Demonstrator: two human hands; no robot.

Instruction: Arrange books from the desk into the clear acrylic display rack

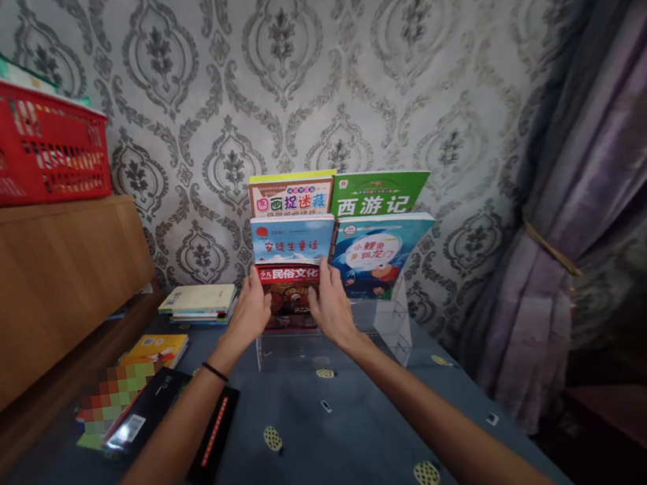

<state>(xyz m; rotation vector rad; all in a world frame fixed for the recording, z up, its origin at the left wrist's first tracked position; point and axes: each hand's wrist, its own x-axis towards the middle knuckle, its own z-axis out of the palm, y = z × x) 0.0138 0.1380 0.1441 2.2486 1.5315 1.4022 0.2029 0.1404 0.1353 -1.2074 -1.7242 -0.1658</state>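
My left hand (250, 309) and my right hand (331, 303) grip opposite side edges of a dark red book (293, 293) with white title characters. It stands upright at the front of a clear acrylic book stand (390, 321). Directly behind it rises a light blue book (293, 238), and behind that a brown picture book (292, 194) with a yellow top edge. On the stand's right side, a blue book with a fish (381, 255) leans in front of a green book (380, 191). The lower edge of the dark red book meets the stand's front tier.
A small stack of books (198, 300) lies left of the stand. Nearer me are a yellow book (162, 350), a black book (146, 409) and a black item with red lettering (215, 440). A red basket (63, 141) sits on a wooden cabinet (55, 286); a curtain (546, 261) hangs at right.
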